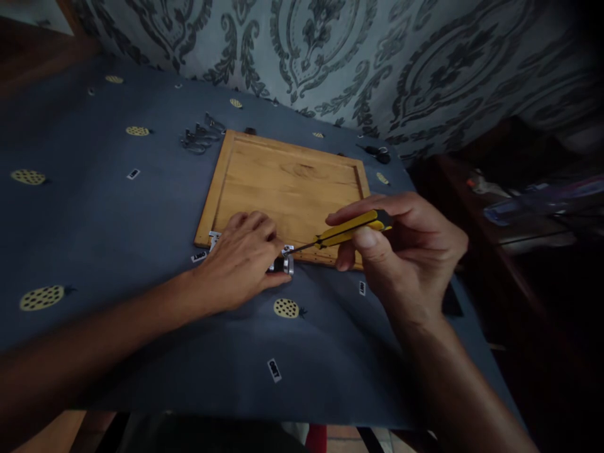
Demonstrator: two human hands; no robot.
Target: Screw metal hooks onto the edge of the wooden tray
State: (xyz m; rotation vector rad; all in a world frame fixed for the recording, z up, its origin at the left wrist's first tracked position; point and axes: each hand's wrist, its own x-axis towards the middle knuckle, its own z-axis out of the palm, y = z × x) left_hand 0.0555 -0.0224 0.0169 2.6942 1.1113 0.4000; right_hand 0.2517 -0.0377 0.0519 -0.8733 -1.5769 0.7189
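A wooden panel [287, 182] with a raised frame lies flat on a blue cloth. My left hand [243, 258] rests at its near edge, fingers curled over a small metal hinge [287, 264] and pressing it against the wood. My right hand [401, 251] grips a yellow-and-black screwdriver [349, 229]; its tip points left and meets the hinge beside my left fingers. Most of the hinge is hidden under my left hand.
The blue cloth [94, 220] with yellow pineapple prints covers the table. A heap of metal hardware [201, 137] lies beyond the panel's far left corner, and a dark object [377, 152] at its far right. A patterned wall stands behind; cluttered dark shelves are at right.
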